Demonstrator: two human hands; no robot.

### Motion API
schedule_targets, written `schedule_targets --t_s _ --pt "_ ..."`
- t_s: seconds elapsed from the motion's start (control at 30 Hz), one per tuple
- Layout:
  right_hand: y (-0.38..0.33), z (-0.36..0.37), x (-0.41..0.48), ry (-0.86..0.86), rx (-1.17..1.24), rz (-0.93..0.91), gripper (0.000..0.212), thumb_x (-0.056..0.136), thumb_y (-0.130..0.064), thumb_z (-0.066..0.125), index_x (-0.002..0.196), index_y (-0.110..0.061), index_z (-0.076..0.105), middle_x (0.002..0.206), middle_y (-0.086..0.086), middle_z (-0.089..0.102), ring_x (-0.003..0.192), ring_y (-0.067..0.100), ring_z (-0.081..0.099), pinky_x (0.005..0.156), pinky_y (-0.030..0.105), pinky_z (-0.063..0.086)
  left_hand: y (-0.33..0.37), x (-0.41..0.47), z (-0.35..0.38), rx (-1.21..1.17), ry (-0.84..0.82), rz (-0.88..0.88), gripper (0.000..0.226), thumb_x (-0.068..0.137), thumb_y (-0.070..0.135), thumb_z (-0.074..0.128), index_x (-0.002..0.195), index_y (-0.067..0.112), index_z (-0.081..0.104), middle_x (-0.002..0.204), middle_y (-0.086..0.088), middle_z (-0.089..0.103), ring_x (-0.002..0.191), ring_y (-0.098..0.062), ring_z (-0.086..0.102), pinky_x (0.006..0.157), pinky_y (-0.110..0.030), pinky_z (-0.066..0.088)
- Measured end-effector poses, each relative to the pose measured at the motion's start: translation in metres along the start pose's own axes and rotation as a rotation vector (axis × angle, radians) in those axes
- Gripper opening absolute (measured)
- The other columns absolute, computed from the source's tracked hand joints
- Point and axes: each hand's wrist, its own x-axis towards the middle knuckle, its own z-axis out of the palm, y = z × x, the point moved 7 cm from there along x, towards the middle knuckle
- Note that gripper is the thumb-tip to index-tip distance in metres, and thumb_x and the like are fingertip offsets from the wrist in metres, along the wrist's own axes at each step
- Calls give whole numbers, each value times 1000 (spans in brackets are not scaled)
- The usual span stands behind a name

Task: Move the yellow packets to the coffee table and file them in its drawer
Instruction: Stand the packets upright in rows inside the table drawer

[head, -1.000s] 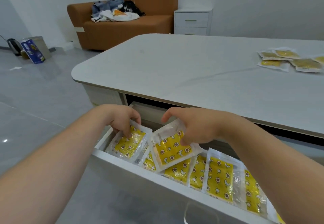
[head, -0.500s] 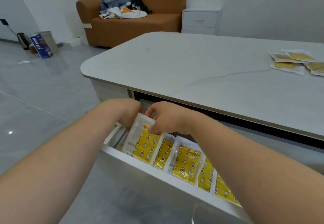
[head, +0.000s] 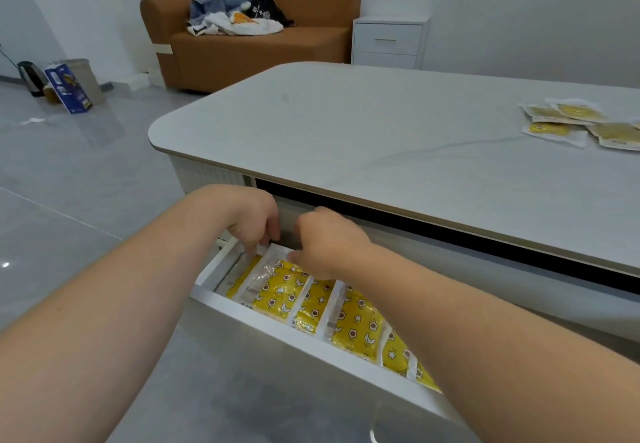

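- Hands meet at the left end of the open drawer [head: 277, 323], which is pulled out from under the coffee table [head: 381, 151].
- Right hand [head: 329, 245]: fingers curled, with thumb and forefinger clamped together on the white top edge of the end packet [head: 273, 286].
- Left hand [head: 254, 220]: fingers curled downward, tips touching the top edge of the same packet just beside the drawer's left wall. I cannot tell whether they pinch it or only press on it.
- End packet: yellow with a star and moon print, standing on edge and leaning back. It is the first in the row, with part of one more yellow packet showing behind it on the left.
- Row of packets [head: 353, 330]: filed on edge side by side along the drawer, each overlapping the next. The right forearm hides the far right end.
- Loose packets [head: 571, 123]: several lie flat in a cluster on the tabletop near its right edge, well apart from the hands.
- Sofa [head: 259, 54]: brown, against the far wall, with a heap of clothes [head: 235, 14] on the seat.
- Nightstand [head: 388, 40]: white, just beside the sofa's right end.
- Kettle [head: 29, 77], blue box [head: 67, 89] and grey bin [head: 86, 75]: close together on the floor at far left.
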Motion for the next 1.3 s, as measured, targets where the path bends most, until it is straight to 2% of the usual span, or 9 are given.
schedule_targets --t_s 0.17,0.27,0.33,0.5,0.73,0.9,1.03,1.1,1.3 --pt "23 -65 -32 44 251 82 25 91 -9 52 101 -13 74 101 7 73 90 24 71 81 41 62 26 -22 -29 -47 -64 17 40 85 16 78 124 24 72 103 10 77 88 -7 73 89 -29 57" --pt "51 -108 -62 141 462 153 31 84 -1 44 83 -13 72 80 6 76 70 21 74 62 32 59 67 -40 -60 -255 -9 119 16 89 15 75 104 19 75 85 4 79 75 -10 75 66 -23 55" --pt "83 -132 -78 273 507 220 32 79 1 41 76 -13 70 72 3 74 61 21 71 62 34 60 98 -50 -84 -387 96 189 6 93 17 71 98 16 73 82 3 79 69 -12 74 60 -21 55" --pt "195 -165 -116 592 397 462 32 85 -4 40 87 -17 68 89 2 69 83 27 66 75 42 59 175 -31 -139 -672 576 299 5 97 22 66 94 21 70 75 7 77 57 -9 70 52 -21 53" --pt "361 -181 -160 734 -54 771 38 92 -8 47 128 -15 55 135 11 49 126 34 46 97 45 42 343 65 -169 -543 874 437 26 98 30 58 122 19 60 123 -2 62 114 -23 58 96 -38 48" --pt "444 -193 -150 643 -226 789 45 94 -13 39 139 -6 44 142 13 44 132 36 38 106 49 34 396 119 -212 -224 1027 363 44 100 39 48 136 14 52 140 -6 53 129 -29 45 101 -42 39" --pt "485 -201 -133 573 -162 752 53 99 -25 33 150 -10 35 157 10 34 145 32 28 114 54 26 403 170 -229 -199 865 270 71 97 59 38 155 18 34 166 -4 25 151 -27 23 117 -49 28" --pt "503 -201 -130 531 -101 820 57 101 -34 29 153 -11 31 160 10 29 149 34 23 116 58 24 404 188 -232 -194 783 245 78 96 66 33 159 21 25 169 0 15 154 -27 16 119 -53 24" --pt "510 -200 -132 477 -124 948 52 101 -42 29 136 -9 50 137 17 49 129 37 42 106 53 31 401 187 -236 -211 834 196 68 95 65 30 147 24 46 149 -3 46 135 -30 42 106 -51 35"
